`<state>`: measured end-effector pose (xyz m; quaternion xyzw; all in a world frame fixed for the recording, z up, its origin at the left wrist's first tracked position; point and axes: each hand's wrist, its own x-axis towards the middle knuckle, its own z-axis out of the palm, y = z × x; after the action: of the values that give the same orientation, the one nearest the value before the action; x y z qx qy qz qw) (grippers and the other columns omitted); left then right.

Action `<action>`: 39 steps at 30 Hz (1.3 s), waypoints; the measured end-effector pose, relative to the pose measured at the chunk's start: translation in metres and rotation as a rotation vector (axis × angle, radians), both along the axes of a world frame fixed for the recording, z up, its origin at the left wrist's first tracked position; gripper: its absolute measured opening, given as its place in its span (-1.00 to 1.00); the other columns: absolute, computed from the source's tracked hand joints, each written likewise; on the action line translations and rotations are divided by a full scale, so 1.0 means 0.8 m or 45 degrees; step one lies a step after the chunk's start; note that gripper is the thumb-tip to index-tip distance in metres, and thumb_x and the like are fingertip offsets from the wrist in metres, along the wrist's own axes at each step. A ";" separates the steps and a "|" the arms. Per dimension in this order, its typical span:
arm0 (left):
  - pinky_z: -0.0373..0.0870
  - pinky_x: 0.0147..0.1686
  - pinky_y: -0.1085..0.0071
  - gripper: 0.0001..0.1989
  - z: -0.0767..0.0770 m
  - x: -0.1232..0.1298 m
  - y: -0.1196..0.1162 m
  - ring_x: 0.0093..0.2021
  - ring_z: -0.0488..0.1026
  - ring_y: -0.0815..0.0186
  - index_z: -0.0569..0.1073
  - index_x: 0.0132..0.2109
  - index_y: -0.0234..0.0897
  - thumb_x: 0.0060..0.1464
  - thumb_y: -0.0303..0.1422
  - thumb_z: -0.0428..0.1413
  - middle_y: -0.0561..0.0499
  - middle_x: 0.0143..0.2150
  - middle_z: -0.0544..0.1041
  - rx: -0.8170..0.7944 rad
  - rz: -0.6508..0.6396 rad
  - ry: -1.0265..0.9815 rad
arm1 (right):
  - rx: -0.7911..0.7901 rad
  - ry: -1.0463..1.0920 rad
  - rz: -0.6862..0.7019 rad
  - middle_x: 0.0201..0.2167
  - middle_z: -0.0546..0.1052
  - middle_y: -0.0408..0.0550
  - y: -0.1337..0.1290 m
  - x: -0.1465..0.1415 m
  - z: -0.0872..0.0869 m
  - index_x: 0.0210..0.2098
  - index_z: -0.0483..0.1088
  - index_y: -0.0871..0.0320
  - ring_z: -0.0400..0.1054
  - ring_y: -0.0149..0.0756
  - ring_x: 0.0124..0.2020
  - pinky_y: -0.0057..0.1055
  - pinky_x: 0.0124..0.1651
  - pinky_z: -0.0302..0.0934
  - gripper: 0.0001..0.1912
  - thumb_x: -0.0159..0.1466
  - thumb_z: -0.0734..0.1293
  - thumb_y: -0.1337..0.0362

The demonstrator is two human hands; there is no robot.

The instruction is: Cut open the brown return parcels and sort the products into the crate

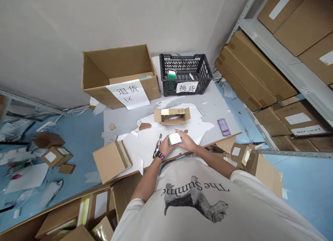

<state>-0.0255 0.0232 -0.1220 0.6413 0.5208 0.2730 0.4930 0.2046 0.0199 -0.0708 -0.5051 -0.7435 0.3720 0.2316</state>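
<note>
Between my two hands, near the table's front edge, is a small white-and-green box (174, 139). My left hand (166, 146) is closed on its left side, and my right hand (186, 141) grips it from the right. Just left of my left hand a box cutter (158, 144) lies or is held near the wrist; I cannot tell which. Directly beyond my hands stands a small cardboard box (172, 122) with its flaps open. A closed cardboard box (110, 161) sits at the table's left front corner.
At the back stand a large open carton (97, 95) with a paper sign and a black plastic crate (166, 90) holding a small green-and-white box. Torn paper covers the white tabletop (145, 143). Loaded shelves (273, 50) rise on the right; boxes (85, 213) crowd the lower left.
</note>
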 end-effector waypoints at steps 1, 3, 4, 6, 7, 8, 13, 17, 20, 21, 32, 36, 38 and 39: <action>0.67 -0.11 0.12 -0.32 0.002 -0.001 0.000 0.03 0.71 -0.02 0.52 0.27 -0.19 0.10 -0.09 0.52 -0.20 0.16 0.73 -0.010 -0.003 0.001 | -0.045 0.031 -0.025 0.43 0.52 0.23 0.002 -0.001 -0.002 0.61 0.27 0.04 0.46 0.14 0.44 0.06 0.43 0.43 -0.01 0.26 0.62 0.36; 0.65 -0.17 0.15 -0.30 0.009 -0.002 0.000 -0.03 0.71 0.00 0.54 0.27 -0.17 0.07 -0.07 0.54 -0.17 0.12 0.74 -0.021 -0.020 0.008 | -0.121 0.059 -0.030 0.30 0.60 0.15 0.005 -0.003 -0.004 0.44 0.39 0.04 0.55 0.10 0.29 -0.04 0.27 0.50 -0.14 0.20 0.66 0.32; 0.65 -0.19 0.16 -0.30 0.013 -0.004 0.000 -0.05 0.71 0.01 0.54 0.27 -0.17 0.06 -0.07 0.54 -0.16 0.09 0.74 -0.021 -0.031 0.015 | -0.145 0.056 -0.027 0.22 0.63 0.09 0.006 -0.004 -0.004 0.36 0.42 0.04 0.58 0.08 0.21 -0.09 0.18 0.52 -0.19 0.17 0.68 0.30; 0.64 -0.19 0.16 -0.32 0.024 -0.006 -0.001 -0.09 0.71 0.01 0.55 0.25 -0.15 0.07 -0.09 0.54 -0.12 0.04 0.75 -0.011 -0.058 0.036 | -0.159 0.029 -0.039 0.09 0.64 -0.01 0.007 -0.006 0.002 0.24 0.43 0.01 0.60 0.03 0.07 -0.17 0.05 0.51 -0.25 0.12 0.71 0.25; 0.64 -0.18 0.15 -0.35 0.031 -0.007 -0.001 -0.09 0.71 0.01 0.55 0.24 -0.15 0.08 -0.11 0.53 -0.11 0.02 0.75 0.005 -0.073 0.046 | -0.151 0.013 -0.049 0.06 0.64 -0.03 0.007 -0.007 0.008 0.21 0.43 0.00 0.60 0.01 0.04 -0.20 0.02 0.50 -0.26 0.11 0.72 0.24; 0.64 -0.17 0.13 -0.39 0.040 -0.008 0.000 -0.08 0.71 -0.01 0.55 0.23 -0.14 0.10 -0.13 0.52 -0.11 0.01 0.74 0.028 -0.084 0.057 | -0.138 0.001 -0.057 0.05 0.64 -0.03 0.007 -0.008 0.015 0.19 0.43 0.00 0.60 0.01 0.02 -0.21 -0.01 0.49 -0.26 0.11 0.73 0.23; 0.68 -0.06 0.06 -0.39 0.098 0.000 0.017 -0.01 0.71 -0.04 0.51 0.34 -0.13 0.23 -0.18 0.45 -0.14 0.09 0.73 0.178 -0.080 0.084 | -0.042 0.028 -0.093 0.06 0.65 0.00 0.024 0.008 0.080 0.21 0.44 -0.01 0.61 0.03 0.02 -0.18 0.02 0.48 -0.32 0.16 0.67 0.22; 0.68 0.09 0.01 -0.26 0.151 0.031 0.063 0.14 0.68 -0.06 0.41 0.52 -0.06 0.30 -0.12 0.43 -0.17 0.29 0.66 0.352 -0.009 0.031 | 0.075 0.108 -0.153 0.12 0.65 0.04 0.070 0.043 0.150 0.29 0.42 -0.02 0.60 0.09 0.07 -0.14 0.05 0.48 -0.28 0.18 0.63 0.17; 0.62 0.27 -0.06 -0.22 0.185 0.064 0.115 0.31 0.62 -0.14 0.39 0.57 -0.07 0.33 -0.10 0.43 -0.20 0.39 0.62 0.498 0.046 -0.030 | 0.180 0.113 -0.215 0.10 0.64 0.02 0.121 0.073 0.196 0.30 0.41 0.00 0.59 0.06 0.02 -0.16 0.02 0.47 -0.24 0.16 0.64 0.11; 0.60 0.31 -0.08 -0.21 0.194 0.076 0.134 0.33 0.61 -0.15 0.39 0.57 -0.09 0.33 -0.10 0.43 -0.20 0.40 0.61 0.532 0.053 -0.050 | 0.215 0.107 -0.229 0.08 0.64 0.02 0.139 0.082 0.208 0.27 0.42 0.01 0.58 0.05 -0.01 -0.17 -0.01 0.46 -0.25 0.15 0.64 0.10; 0.33 0.61 -0.12 -0.16 0.242 0.183 0.319 0.61 0.39 -0.10 0.19 0.72 -0.05 0.46 -0.11 0.28 -0.17 0.68 0.37 0.701 0.108 -0.237 | 0.465 0.078 -0.379 0.07 0.63 0.00 0.332 0.158 0.261 0.26 0.35 0.00 0.55 0.07 0.02 -0.09 0.08 0.47 -0.16 0.08 0.65 -0.03; 0.20 0.70 -0.08 -0.15 0.236 0.213 0.382 0.71 0.24 -0.05 0.12 0.75 -0.06 0.48 -0.18 0.24 -0.18 0.75 0.23 0.767 0.173 -0.254 | 0.524 0.067 -0.394 0.04 0.62 -0.01 0.417 0.181 0.276 0.29 0.33 0.00 0.54 0.08 0.04 -0.03 0.11 0.50 -0.16 0.11 0.63 -0.01; 0.19 0.71 -0.08 -0.14 0.228 0.223 0.413 0.72 0.22 -0.04 0.09 0.76 -0.05 0.48 -0.21 0.23 -0.17 0.76 0.20 0.758 0.179 -0.259 | 0.543 0.077 -0.399 0.03 0.62 0.01 0.463 0.191 0.280 0.32 0.31 0.00 0.54 0.12 0.07 0.03 0.14 0.51 -0.15 0.14 0.63 0.00; 0.18 0.71 -0.09 -0.14 0.223 0.227 0.428 0.72 0.21 -0.04 0.09 0.76 -0.06 0.48 -0.23 0.22 -0.18 0.76 0.20 0.745 0.184 -0.260 | 0.547 0.079 -0.397 0.04 0.62 0.03 0.486 0.196 0.280 0.33 0.31 0.00 0.53 0.13 0.09 0.06 0.16 0.51 -0.15 0.15 0.63 0.01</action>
<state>0.1560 0.3656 0.0568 0.6864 0.4123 0.5086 0.3166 0.3613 0.4087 0.1531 -0.5412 -0.7111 0.1810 0.4107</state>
